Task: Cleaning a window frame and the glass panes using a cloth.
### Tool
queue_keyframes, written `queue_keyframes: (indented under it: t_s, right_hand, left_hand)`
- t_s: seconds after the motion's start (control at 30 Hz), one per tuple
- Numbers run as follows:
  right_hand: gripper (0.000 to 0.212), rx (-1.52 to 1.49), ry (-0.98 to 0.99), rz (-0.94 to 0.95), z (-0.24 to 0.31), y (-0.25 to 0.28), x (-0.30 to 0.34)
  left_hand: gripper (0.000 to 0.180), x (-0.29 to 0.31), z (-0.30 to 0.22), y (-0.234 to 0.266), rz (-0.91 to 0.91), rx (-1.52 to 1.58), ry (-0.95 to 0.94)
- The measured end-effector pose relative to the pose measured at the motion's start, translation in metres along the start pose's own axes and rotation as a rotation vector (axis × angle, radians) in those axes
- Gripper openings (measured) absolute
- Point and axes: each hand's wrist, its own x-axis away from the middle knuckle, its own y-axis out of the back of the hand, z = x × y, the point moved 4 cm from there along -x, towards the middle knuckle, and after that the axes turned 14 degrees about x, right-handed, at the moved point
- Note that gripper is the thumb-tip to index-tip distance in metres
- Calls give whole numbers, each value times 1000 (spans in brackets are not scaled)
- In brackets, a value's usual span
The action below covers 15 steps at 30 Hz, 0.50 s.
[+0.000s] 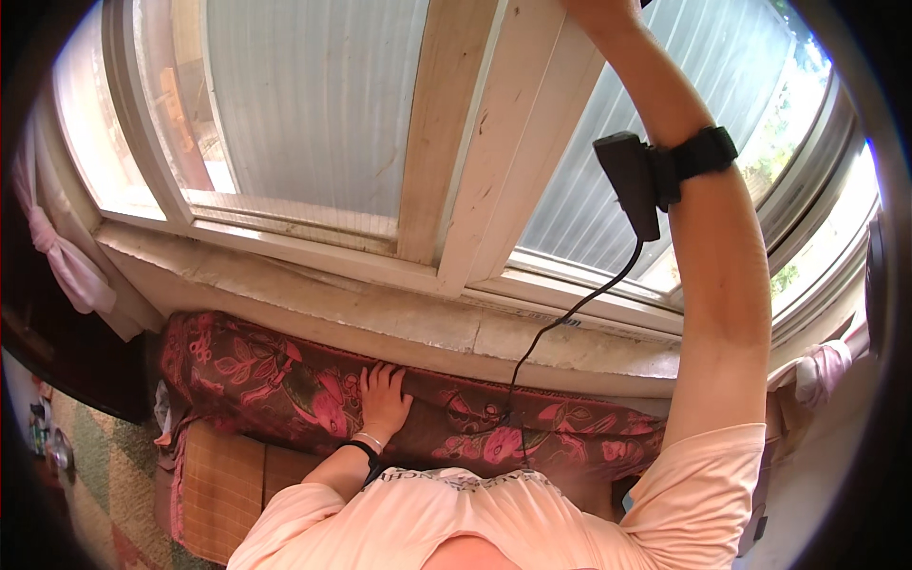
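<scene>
My left hand (383,399) lies flat with fingers spread on the dark red floral cover (252,375) of a sofa back, a pale bracelet and a black band at its wrist. Overhead, my right arm reaches up along the white window frame (518,123). Only the base of my right hand (603,11) shows at the top edge, close to the frame's upright; its fingers are out of the picture. A bit of something dark shows beside it, too little to name. Strapped to my right forearm is a black device (629,180) with a cable hanging down.
A worn stone sill (380,313) runs between window and sofa. Ribbed translucent panels (318,104) stand behind the glass. Tied pink curtains hang at the left (66,252) and right (825,370). Brown checked cushions (223,484) and a patterned rug (90,456) lie lower left.
</scene>
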Motion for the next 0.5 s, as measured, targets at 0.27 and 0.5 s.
queue_keyframes:
  t_s: [0.27,0.5]
  right_hand:
    - [55,-70,-71,120,28,17,43]
    - [61,-129,-135,197,55,31,84]
  left_hand:
    - [57,-1,0,0,-27,7,-30]
    - [56,1,1,1,-36,18,-37]
